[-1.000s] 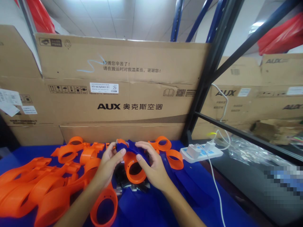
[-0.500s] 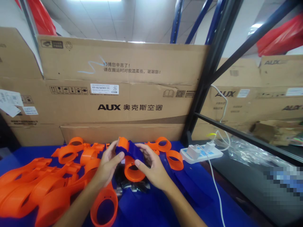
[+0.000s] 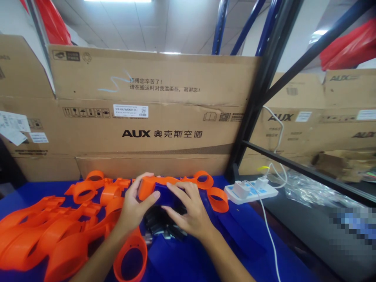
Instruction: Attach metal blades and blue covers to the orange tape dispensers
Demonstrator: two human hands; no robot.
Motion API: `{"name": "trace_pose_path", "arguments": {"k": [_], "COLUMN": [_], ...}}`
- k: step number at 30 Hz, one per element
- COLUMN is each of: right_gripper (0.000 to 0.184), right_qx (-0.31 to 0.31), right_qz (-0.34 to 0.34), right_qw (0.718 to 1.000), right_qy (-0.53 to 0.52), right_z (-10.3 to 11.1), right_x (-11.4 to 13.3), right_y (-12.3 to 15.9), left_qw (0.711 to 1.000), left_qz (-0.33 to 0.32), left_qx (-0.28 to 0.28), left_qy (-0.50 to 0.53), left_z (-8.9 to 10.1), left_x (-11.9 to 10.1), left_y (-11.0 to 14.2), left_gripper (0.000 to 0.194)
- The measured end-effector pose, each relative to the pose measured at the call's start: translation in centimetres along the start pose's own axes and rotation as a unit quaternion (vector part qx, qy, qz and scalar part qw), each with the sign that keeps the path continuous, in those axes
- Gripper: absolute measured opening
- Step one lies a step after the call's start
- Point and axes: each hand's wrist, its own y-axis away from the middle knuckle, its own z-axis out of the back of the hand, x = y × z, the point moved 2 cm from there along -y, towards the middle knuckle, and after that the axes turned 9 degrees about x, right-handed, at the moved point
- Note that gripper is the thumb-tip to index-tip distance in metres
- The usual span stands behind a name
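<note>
Between my hands is an orange plastic piece (image 3: 147,188), which looks like a tape dispenser with a ring and an arm, with a dark blue part (image 3: 164,192) against it. My left hand (image 3: 133,203) pinches its left end between thumb and fingers. On the right end, the fingers of my right hand (image 3: 192,209) press along the top edge, the thumb lower down at the blue part. Below my hands lies a pile of small black pieces (image 3: 160,221) with pale ends, partly hidden. An orange dispenser ring (image 3: 131,258) lies by my left forearm.
Many similar orange pieces (image 3: 61,235) are heaped on the left of the blue table (image 3: 182,262). More orange rings (image 3: 217,199) lie at the back right. A white power strip (image 3: 252,192) with cables sits near a black frame post (image 3: 243,117). A cardboard wall (image 3: 152,145) closes the back.
The orange piece has turned in my hands: its ring no longer faces me below, and its arm now lies level along the top. My right fingers have shifted and spread.
</note>
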Motion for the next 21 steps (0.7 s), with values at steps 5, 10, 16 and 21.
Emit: {"name": "trace_pose_path", "arguments": {"k": [5, 10, 16, 21], "right_gripper": [0.063, 0.063, 0.063, 0.066], "right_qx": [-0.004, -0.001, -0.004, -0.001], "right_qz": [0.006, 0.009, 0.014, -0.005], "right_qw": [1.000, 1.000, 1.000, 1.000], "right_qy": [0.003, 0.003, 0.005, 0.003], "right_z": [-0.16, -0.21, -0.28, -0.30], "right_x": [0.02, 0.07, 0.08, 0.29], "right_y": [0.02, 0.01, 0.06, 0.07], "left_qw": [1.000, 1.000, 1.000, 1.000], "left_qz": [-0.002, 0.001, -0.006, 0.007], "left_qx": [-0.005, -0.015, -0.015, -0.012], "left_qy": [0.004, 0.011, 0.011, -0.008], "left_z": [0.18, 0.28, 0.41, 0.59], "left_x": [0.16, 0.55, 0.55, 0.34], "left_y": [0.18, 0.13, 0.01, -0.12], "left_gripper": [0.047, 0.045, 0.043, 0.044]}}
